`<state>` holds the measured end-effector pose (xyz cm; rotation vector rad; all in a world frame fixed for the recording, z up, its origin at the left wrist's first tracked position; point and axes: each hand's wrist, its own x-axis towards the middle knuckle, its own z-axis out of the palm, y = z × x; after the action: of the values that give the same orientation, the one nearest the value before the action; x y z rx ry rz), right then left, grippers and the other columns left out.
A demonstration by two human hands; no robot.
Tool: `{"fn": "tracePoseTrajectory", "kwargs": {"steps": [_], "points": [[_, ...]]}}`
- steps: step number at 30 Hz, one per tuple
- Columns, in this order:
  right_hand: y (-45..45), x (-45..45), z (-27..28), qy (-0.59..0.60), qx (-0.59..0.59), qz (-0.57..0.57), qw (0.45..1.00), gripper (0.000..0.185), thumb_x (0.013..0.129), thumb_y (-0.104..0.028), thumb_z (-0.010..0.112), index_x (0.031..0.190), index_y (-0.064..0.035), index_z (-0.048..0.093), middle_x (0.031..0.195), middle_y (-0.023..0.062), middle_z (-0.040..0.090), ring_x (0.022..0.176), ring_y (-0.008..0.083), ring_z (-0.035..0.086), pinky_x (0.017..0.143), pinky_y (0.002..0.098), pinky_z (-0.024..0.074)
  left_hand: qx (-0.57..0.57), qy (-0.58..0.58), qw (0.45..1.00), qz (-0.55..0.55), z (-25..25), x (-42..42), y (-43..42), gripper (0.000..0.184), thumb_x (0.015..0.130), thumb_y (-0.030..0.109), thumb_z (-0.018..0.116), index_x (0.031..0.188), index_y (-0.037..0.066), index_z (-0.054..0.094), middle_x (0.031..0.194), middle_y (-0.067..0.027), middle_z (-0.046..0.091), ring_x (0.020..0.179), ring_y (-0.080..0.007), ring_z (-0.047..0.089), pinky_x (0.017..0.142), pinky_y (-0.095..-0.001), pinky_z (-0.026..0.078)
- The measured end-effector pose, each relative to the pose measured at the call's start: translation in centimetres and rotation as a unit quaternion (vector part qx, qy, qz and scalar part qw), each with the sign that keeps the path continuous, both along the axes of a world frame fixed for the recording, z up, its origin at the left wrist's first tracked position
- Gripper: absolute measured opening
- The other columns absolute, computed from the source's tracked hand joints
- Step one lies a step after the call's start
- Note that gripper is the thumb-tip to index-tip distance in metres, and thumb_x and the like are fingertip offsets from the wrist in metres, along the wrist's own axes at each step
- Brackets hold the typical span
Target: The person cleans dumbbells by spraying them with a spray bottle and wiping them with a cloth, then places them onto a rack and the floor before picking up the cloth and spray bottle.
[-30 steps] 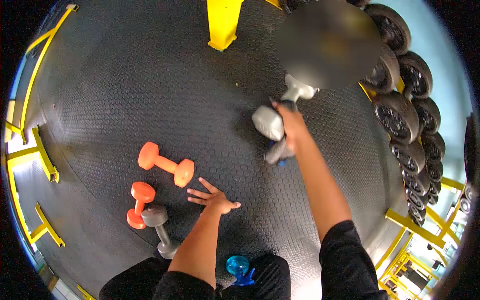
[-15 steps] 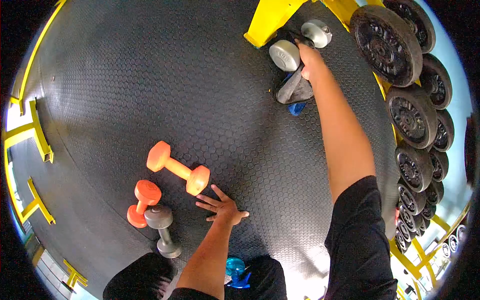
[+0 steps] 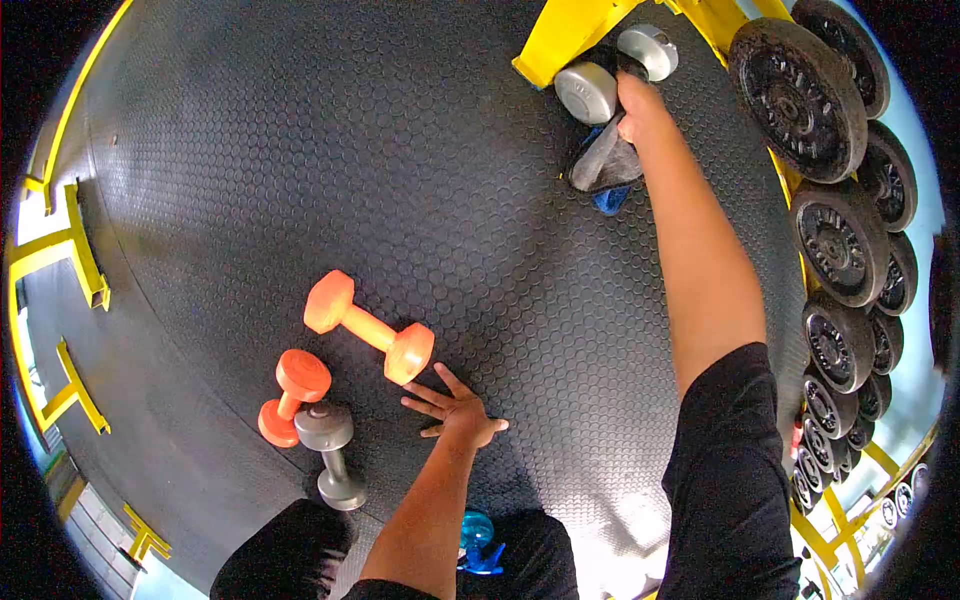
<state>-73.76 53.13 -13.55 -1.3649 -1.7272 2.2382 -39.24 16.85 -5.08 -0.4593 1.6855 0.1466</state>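
Possibly, with the left hand (image 3: 462, 418) splayed, cloth (image 3: 606, 158) bunched beside the right hand (image 3: 643, 108) could foul its clasp on the silver dumbbell (image 3: 587, 93).

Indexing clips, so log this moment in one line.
right hand: gripping silver dumbbell, cloth; left hand: spread near large orange dumbbell; small orange dumbbell: beside gray dumbbell

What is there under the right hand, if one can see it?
Grey cloth is bunched there, against the silver dumbbell. The dumbbell's handle is hidden by cloth and the right hand.
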Motion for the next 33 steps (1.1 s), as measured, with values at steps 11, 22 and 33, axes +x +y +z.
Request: {"fn": "tracePoseTrajectory", "kwargs": {"steps": [11,22,33], "points": [[-3.9,4.3,6.0,-0.067,0.124,-0.122,0.982,0.056,0.092,-0.043,0.064,0.134,-0.0066,0.051,0.132,0.013,0.055,0.111,0.029,0.057,0.089,0.0479,0.0492,-0.025,0.039,0.997,-0.058,-0.7,0.9,-0.2,0.16,0.058,0.057,0.089,0.14,0.013,-0.042,0.137,-0.0389,-0.043,0.13,-0.0613,-0.033,0.095,-0.078,0.033],[-12.9,43.5,17.9,0.026,0.001,-0.263,0.965,0.007,0.084,-0.012,0.06,0.088,-0.0062,0.062,0.093,0.0057,0.059,0.093,0.0198,0.058,0.088,0.0363,0.0459,0.018,0.069,0.997,-0.004,3.2,0.5,-0.3,0.148,0.066,0.037,0.09,0.147,0.022,-0.033,0.149,-0.0304,-0.036,0.138,-0.0538,-0.026,0.1,-0.0808,0.019],[-23.8,84.2,22.0,0.184,0.048,-0.293,0.937,0.035,0.079,-0.015,0.063,0.11,-0.0002,0.062,0.113,0.0185,0.061,0.107,0.0315,0.057,0.097,0.0453,0.046,0.218,0.366,0.904,-0.036,7.3,7.8,-4.7,0.079,0.089,0.016,0.066,0.153,0.011,0.018,0.152,-0.0229,0.027,0.132,-0.0378,0.045,0.102,-0.0495,0.045]]}}
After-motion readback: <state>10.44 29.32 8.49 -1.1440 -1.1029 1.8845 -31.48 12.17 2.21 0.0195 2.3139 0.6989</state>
